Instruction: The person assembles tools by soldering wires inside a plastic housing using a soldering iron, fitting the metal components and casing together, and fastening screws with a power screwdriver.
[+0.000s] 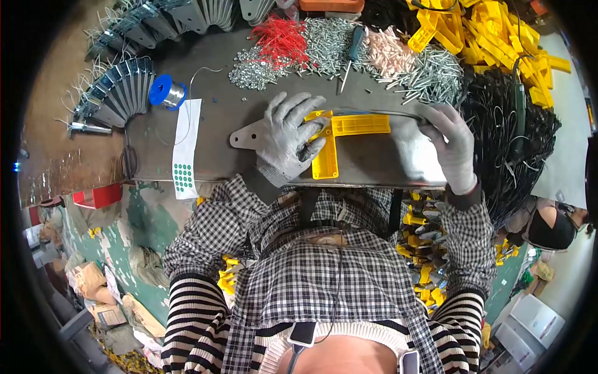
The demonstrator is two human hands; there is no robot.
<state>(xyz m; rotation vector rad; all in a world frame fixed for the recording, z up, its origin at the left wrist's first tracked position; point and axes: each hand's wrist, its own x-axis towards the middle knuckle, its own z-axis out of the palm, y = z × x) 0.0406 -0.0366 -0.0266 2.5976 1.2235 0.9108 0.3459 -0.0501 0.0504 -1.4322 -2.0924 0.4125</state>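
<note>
My left hand (288, 134), in a grey glove, is closed over a grey metal plate (244, 136) and the near end of a yellow plastic housing (324, 159). The plate's rounded end, with small holes, sticks out to the left of my fingers. The angled housing lies on the bench, one arm toward me and the other to the right. Off to the right, my gloved right hand (451, 146) pinches a thin dark cable (398, 113), which runs along the housing's far edge toward my left fingers. The cable's end at the left hand is hidden.
Behind are piles of nuts (252, 70), red wires (280, 43), screws (333, 43) and pale pink parts (389, 53), plus a screwdriver (356, 43). Yellow housings (498, 34) and a black cable bundle (517, 143) lie right. A solder spool (167, 92) and assembled plates (121, 90) stand left.
</note>
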